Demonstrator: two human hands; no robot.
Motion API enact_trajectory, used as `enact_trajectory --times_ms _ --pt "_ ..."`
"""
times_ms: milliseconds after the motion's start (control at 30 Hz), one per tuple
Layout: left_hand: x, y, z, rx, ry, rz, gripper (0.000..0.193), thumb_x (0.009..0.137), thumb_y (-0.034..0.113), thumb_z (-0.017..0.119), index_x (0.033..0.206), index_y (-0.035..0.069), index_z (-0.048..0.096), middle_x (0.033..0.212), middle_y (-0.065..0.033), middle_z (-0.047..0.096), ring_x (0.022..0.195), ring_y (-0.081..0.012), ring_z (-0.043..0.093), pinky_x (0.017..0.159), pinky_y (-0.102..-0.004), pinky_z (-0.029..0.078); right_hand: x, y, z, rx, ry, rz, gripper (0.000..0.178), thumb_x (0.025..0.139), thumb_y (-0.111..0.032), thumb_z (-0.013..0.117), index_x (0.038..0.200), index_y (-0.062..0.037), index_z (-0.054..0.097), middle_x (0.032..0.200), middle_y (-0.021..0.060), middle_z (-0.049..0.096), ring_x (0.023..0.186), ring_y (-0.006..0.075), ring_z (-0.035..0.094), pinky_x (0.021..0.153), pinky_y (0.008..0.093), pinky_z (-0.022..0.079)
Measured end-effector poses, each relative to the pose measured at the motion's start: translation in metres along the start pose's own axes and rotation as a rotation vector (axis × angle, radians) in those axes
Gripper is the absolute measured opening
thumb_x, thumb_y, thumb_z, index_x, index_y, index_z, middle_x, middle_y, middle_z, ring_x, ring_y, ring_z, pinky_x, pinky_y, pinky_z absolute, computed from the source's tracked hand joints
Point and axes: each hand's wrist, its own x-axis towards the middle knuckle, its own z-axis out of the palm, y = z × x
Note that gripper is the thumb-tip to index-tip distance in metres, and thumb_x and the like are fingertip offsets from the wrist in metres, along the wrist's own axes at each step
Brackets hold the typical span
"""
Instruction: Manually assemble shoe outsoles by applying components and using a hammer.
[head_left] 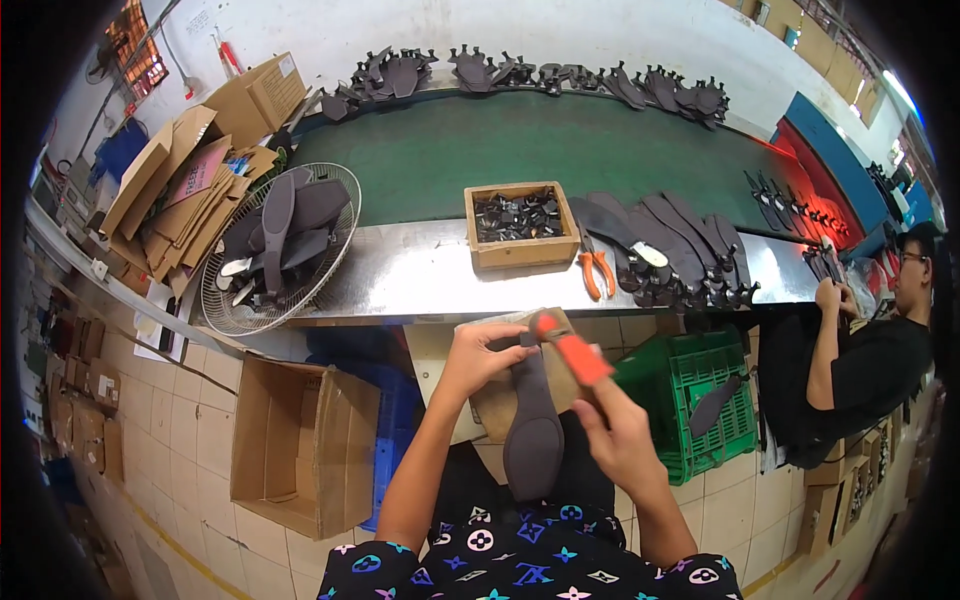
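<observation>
While the left hand (478, 353) pinches one end of a dark grey sole-shaped piece (532, 445) over the black-clad lap (583, 462), the right hand (622, 432) grips a red-and-brown tool (584, 359); beyond, an open wooden box (525, 256) stands on the metal desk (405, 268).

The left hand (482, 358) is gripping the narrow end of a dark grey sole (533, 450), while the right hand (622, 432) is holding a red tool (583, 360) just beside it. Orange-handled pliers (588, 278) are lying beside a wooden box (525, 256) on the metal bench (410, 265).
</observation>
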Motion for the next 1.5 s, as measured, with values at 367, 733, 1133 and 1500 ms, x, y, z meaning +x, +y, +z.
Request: enact_trajectory --times_ms 367,733,1133,1500 --pt "-0.024 0.008 -0.006 0.667 -0.03 0.035 0.106 0.081 0.048 0.075 0.149 -0.012 0.021 0.14 -0.011 0.058 0.143 -0.0286 0.037 0.121 -0.0543 0.007 0.0 0.004 0.006 -0.254 -0.108 -0.057 0.05 0.089 0.004 0.063 0.138 0.0024 0.051 0.102 0.022 0.065 0.079 0.0353 0.065 0.069 0.0358 0.054" --pt "-0.013 0.013 -0.008 0.885 -0.059 0.038 0.054 0.084 0.05 0.069 0.133 0.027 0.062 0.134 0.0057 0.063 0.14 -0.0352 0.04 0.113 -0.0721 -0.001 -0.005 0.001 0.001 -0.156 -0.05 -0.112 0.056 0.088 0.007 0.062 0.142 -0.0013 0.048 0.085 0.0191 0.059 0.069 0.0297 0.06 0.067 0.0369 0.051" --pt "-0.12 0.126 0.025 0.041 -0.323 -0.06 0.019 0.093 0.014 0.062 0.103 -0.002 0.066 0.092 -0.0119 0.056 0.085 -0.0237 0.058 0.076 -0.0324 0.046 0.011 0.037 0.0 -0.898 -0.359 -0.385 0.046 0.089 -0.01 0.065 0.134 -0.0112 0.059 0.127 0.0135 0.064 0.118 0.0256 0.061 0.107 0.0514 0.035" --pt "-0.153 0.143 0.037 -0.847 -0.527 -0.521 0.033 0.106 0.022 0.042 0.116 -0.005 0.058 0.118 -0.0111 0.06 0.114 -0.0194 0.056 0.103 -0.0324 0.04 -0.019 -0.021 0.01 1.066 -0.627 0.114 0.043 0.1 -0.039 0.056 0.104 0.002 0.068 0.107 0.0169 0.068 0.114 0.0358 0.059 0.099 0.0459 0.045"
